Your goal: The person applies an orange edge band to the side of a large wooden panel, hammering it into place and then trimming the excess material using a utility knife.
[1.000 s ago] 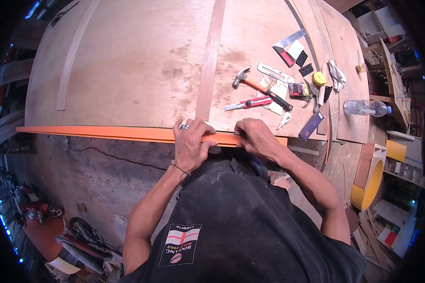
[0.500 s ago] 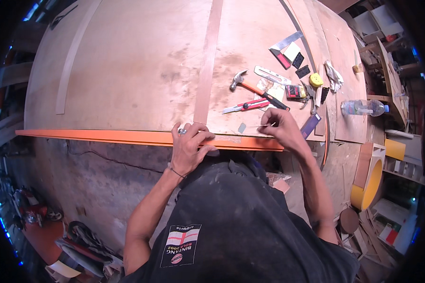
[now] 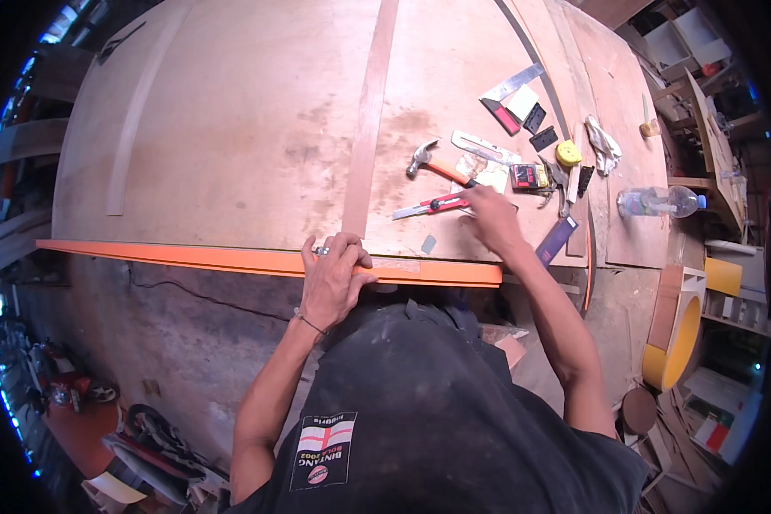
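Because the right hand (image 3: 493, 224) hides parts of the hammer (image 3: 448, 170) and red knife (image 3: 444, 204), I can't tell how open it is or what it has. The left hand (image 3: 332, 272) is curled, pinching the orange strip (image 3: 197, 257) along the near edge of the table (image 3: 231, 137).

I see a black short-sleeved shirt (image 3: 463, 411), lower centre, with flag patch (image 3: 324, 451); left of centre, a ring (image 3: 321, 251); thin bracelet (image 3: 310, 322).

The strip (image 3: 231, 260) is bright orange, the utility knife (image 3: 445, 203) red, the shirt (image 3: 463, 420) black.
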Available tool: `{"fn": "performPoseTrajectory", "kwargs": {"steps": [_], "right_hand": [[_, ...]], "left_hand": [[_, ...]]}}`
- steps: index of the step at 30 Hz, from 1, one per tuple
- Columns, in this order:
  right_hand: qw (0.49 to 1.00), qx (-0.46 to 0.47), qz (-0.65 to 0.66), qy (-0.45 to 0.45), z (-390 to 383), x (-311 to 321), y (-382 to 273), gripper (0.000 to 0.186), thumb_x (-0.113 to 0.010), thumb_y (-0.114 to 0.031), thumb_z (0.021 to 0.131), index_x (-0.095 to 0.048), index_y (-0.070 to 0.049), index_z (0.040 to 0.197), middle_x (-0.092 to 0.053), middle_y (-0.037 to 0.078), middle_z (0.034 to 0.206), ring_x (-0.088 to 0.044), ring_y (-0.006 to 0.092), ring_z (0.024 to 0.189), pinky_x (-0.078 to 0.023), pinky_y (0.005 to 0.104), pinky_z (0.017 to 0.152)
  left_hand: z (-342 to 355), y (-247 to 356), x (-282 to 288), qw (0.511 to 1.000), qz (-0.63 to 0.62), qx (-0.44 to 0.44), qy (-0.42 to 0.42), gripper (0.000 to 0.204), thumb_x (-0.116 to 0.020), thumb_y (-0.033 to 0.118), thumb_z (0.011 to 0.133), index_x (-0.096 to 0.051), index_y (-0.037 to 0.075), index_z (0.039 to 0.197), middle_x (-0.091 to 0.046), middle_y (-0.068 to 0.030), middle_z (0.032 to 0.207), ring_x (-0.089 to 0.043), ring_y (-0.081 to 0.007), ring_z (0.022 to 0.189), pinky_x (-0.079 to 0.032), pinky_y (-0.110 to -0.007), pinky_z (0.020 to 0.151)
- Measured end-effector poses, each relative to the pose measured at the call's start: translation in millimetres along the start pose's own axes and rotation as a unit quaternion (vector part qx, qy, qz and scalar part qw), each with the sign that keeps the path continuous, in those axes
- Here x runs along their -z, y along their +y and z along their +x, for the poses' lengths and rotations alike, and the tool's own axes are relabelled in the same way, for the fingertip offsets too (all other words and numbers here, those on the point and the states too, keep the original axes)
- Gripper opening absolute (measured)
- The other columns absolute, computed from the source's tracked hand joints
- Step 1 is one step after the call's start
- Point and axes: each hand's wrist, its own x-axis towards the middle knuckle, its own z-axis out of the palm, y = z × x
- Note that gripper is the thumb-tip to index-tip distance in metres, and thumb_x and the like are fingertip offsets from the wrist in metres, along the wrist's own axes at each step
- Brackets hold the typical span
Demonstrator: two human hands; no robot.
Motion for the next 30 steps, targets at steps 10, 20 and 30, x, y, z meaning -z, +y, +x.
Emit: {"fn": "performPoseTrajectory", "kwargs": {"steps": [10,20,30], "right_hand": [[0.958,0.185,-0.198,-0.097,65,-48,2,0.021,-0.065,-0.023,0.099,-0.061,-0.009,0.114,-0.071,0.011,0.104,-0.068,0.0309,0.105,-0.053,0.0442,0.087],[0.962,0.055,0.153,-0.218,29,79,-55,0.039,-0.067,-0.036,0.104,-0.054,-0.012,0.132,-0.071,0.021,0.091,-0.071,0.0427,0.086,-0.053,0.0495,0.075],[0.943,0.254,0.14,-0.161,46,30,-86,0.027,-0.061,-0.041,0.107,-0.075,-0.021,0.119,-0.076,0.009,0.092,-0.074,0.0339,0.087,-0.056,0.0463,0.072]], "left_hand": [[4,-1,0,0.999,0.015,-0.015,-0.026,0.029,-0.08,0.027,0.091,-0.061,0.011,0.106,-0.059,-0.0065,0.124,-0.059,-0.0269,0.125,-0.027,-0.062,0.117],[2,-5,11,0.997,-0.078,-0.018,0.004,0.057,-0.09,0.03,0.08,-0.06,0.009,0.124,-0.056,-0.0095,0.126,-0.056,-0.0342,0.126,-0.029,-0.061,0.121],[-18,-10,29,0.977,0.127,0.165,0.039,0.101,-0.085,0.076,0.071,-0.057,0.017,0.148,-0.036,-0.0164,0.165,-0.022,-0.0416,0.163,-0.002,-0.086,0.119]]}}
